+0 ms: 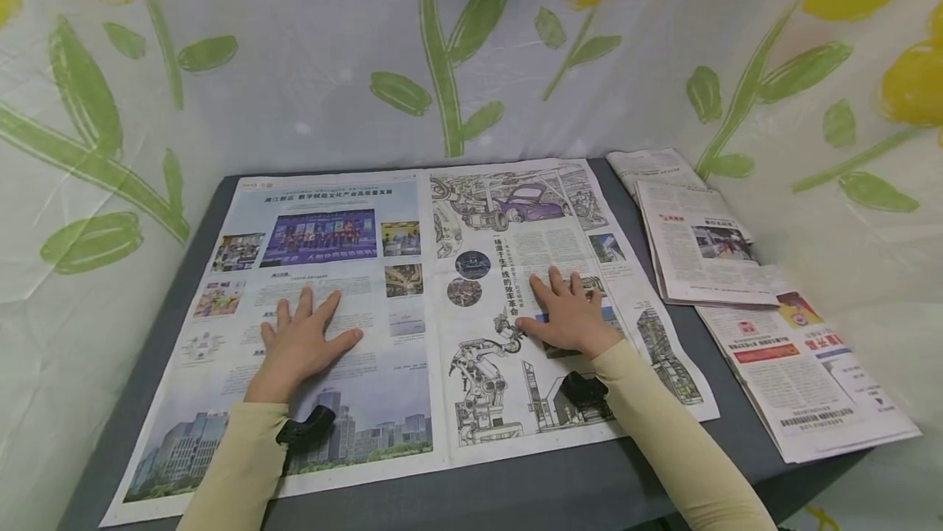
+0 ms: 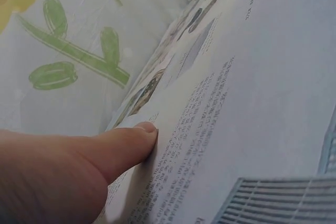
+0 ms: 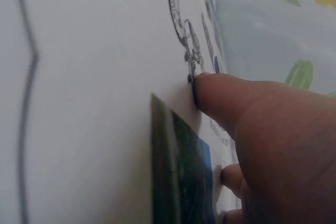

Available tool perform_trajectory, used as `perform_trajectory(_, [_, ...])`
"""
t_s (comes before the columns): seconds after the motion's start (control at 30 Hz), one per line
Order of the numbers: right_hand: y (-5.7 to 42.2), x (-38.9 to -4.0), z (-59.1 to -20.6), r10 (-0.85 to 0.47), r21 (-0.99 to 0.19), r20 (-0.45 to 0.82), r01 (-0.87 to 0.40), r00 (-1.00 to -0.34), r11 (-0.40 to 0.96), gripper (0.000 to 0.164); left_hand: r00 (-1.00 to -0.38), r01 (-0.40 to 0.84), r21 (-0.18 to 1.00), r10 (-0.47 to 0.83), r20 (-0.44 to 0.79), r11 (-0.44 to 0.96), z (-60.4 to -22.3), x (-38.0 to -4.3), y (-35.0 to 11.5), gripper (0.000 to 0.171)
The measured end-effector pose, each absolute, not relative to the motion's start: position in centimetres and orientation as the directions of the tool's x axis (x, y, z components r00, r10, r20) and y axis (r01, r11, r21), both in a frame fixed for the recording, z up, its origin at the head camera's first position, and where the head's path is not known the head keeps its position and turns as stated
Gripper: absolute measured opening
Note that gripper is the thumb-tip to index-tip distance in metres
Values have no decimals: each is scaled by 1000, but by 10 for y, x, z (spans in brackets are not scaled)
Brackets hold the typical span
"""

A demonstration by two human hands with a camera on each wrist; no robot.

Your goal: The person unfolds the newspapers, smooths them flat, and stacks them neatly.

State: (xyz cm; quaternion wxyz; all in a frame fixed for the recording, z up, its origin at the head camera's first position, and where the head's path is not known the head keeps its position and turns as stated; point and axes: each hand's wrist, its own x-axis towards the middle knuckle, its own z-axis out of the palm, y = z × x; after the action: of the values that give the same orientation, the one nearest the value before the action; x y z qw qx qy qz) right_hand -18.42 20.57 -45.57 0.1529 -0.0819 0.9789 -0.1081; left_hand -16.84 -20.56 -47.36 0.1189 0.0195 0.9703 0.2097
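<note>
A newspaper (image 1: 435, 367) lies spread open across the dark-covered table, its fold running down the middle. On its left page my left hand (image 1: 300, 344) rests with fingers spread; the left wrist view shows that thumb (image 2: 128, 142) touching the print. My right hand (image 1: 570, 314) lies spread on the right page, beside a dark headline and over part of a photo. In the right wrist view its thumb (image 3: 223, 95) touches the paper near a line drawing. Neither hand holds anything. Both palms hide some of the print.
To the right, folded newspapers (image 1: 707, 245) overlap on the table, with another folded newspaper (image 1: 818, 384) nearer me, reaching the table's right edge. A dark cloth (image 1: 471, 490) covers the table. Behind and at the sides hangs a white sheet (image 1: 309, 65) with yellow flowers.
</note>
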Motion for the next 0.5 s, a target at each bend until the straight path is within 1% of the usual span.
perform_trajectory(0.13, [208,-184,-457,-189,-228,-287,-125,-939,966,85,-972,-6,412,91,-215,911,-474,-168,-205,88])
perform_trajectory(0.2, [212,-185,-456,-208,-253,-280,-137,-937,958,85,-973,-6,414,90,-212,910,-474,-168,-204,88])
perform_trajectory(0.27, [220,-188,-450,-240,-326,-262,-149,-935,934,84,-973,-8,422,90,-212,907,-474,-167,-203,87])
perform_trajectory(0.33, [235,-195,-438,-246,-414,-243,-129,-938,901,82,-973,-10,424,89,-212,906,-474,-166,-203,88])
perform_trajectory(0.43, [272,-210,-416,-184,-497,-184,-70,-965,865,76,-973,-12,421,85,-213,907,-476,-165,-203,88])
perform_trajectory(0.5, [306,-221,-405,-92,-495,-125,-18,-988,869,72,-974,-13,414,81,-210,910,-476,-165,-204,89])
